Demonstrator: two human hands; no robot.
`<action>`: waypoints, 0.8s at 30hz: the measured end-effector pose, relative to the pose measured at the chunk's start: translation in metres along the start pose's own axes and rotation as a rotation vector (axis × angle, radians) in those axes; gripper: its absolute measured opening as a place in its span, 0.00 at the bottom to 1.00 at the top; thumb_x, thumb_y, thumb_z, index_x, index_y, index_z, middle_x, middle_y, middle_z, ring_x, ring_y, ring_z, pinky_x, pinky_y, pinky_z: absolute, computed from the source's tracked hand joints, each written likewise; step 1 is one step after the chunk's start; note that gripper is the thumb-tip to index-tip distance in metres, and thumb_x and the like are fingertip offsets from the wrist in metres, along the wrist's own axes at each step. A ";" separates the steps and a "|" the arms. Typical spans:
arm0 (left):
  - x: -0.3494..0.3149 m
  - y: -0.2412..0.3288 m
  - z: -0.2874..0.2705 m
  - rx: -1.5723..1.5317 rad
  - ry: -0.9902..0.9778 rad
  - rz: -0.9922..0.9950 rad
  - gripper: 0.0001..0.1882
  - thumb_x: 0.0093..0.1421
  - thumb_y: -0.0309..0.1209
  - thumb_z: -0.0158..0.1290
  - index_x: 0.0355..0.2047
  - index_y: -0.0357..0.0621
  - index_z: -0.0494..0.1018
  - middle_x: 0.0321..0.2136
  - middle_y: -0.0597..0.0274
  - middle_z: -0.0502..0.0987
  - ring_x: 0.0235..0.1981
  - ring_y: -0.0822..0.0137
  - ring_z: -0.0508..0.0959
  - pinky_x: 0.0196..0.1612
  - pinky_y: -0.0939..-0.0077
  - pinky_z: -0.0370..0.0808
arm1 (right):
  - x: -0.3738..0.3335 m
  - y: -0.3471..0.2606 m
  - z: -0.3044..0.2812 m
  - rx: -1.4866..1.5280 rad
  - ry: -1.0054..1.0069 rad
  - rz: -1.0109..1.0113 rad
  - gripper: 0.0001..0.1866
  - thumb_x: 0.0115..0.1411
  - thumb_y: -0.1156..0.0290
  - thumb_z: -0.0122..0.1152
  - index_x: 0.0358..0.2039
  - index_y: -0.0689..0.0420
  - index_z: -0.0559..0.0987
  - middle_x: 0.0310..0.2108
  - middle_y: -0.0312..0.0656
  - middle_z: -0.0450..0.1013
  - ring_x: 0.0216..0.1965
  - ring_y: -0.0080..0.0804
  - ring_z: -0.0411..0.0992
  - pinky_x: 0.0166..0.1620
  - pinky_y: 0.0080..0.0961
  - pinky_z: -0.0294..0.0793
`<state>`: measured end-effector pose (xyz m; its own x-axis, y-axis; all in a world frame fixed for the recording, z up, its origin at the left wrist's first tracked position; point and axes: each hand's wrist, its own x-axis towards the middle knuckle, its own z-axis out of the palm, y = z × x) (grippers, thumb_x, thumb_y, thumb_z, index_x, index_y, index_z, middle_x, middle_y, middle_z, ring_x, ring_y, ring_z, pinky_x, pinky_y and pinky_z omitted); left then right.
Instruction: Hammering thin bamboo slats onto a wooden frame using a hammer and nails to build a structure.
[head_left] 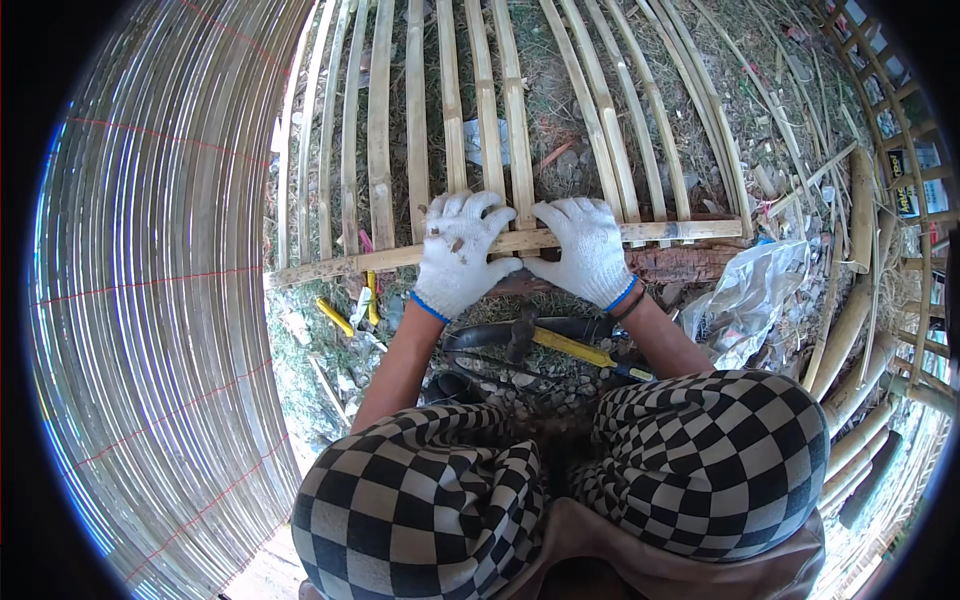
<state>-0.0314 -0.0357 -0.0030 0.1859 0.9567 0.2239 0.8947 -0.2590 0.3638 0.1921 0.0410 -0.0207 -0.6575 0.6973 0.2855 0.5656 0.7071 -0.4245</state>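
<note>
Gripping crossbar (690,230) across near ends of slats (381,150) with left hand (455,248) and right hand (583,248), with fingers curled over far side and thumbs nearly meeting on near side; press evenly; square crossbar to slats; check for gaps underneath.

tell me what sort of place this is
Likely a makeshift outdoor workspace for bamboo: long bamboo slats lie in a row over littered, grassy ground, a yellow-handled hammer rests close by, and thicker bamboo poles lie on the right.
</note>
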 end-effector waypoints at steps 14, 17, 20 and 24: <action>0.001 0.008 0.014 0.012 0.003 -0.009 0.33 0.50 0.39 0.72 0.58 0.51 0.79 0.63 0.56 0.71 0.67 0.46 0.68 0.74 0.42 0.58 | 0.000 0.004 -0.007 -0.044 -0.099 0.116 0.37 0.47 0.49 0.83 0.54 0.56 0.83 0.52 0.43 0.79 0.56 0.46 0.76 0.61 0.46 0.72; 0.002 0.010 0.014 0.024 0.019 -0.002 0.31 0.52 0.39 0.70 0.57 0.50 0.79 0.63 0.56 0.71 0.67 0.46 0.69 0.73 0.41 0.60 | 0.000 0.008 -0.005 -0.037 -0.145 0.056 0.37 0.45 0.47 0.83 0.52 0.54 0.84 0.51 0.42 0.78 0.56 0.44 0.75 0.61 0.46 0.71; 0.002 0.015 0.017 0.061 0.013 0.033 0.31 0.52 0.39 0.70 0.58 0.50 0.78 0.63 0.56 0.71 0.65 0.45 0.69 0.72 0.42 0.61 | 0.001 0.012 -0.005 0.020 -0.140 0.053 0.36 0.45 0.48 0.83 0.52 0.54 0.84 0.52 0.42 0.78 0.56 0.45 0.75 0.61 0.46 0.71; -0.002 0.017 0.014 -0.047 -0.014 -0.158 0.36 0.51 0.40 0.72 0.61 0.51 0.75 0.62 0.55 0.71 0.64 0.43 0.70 0.69 0.45 0.64 | 0.008 0.010 -0.010 0.049 -0.197 0.093 0.40 0.45 0.48 0.83 0.57 0.54 0.82 0.53 0.44 0.78 0.58 0.48 0.75 0.64 0.46 0.70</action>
<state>-0.0111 -0.0402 -0.0095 0.0502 0.9878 0.1476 0.8935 -0.1105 0.4353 0.1976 0.0542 -0.0138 -0.6909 0.7194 0.0714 0.6067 0.6307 -0.4838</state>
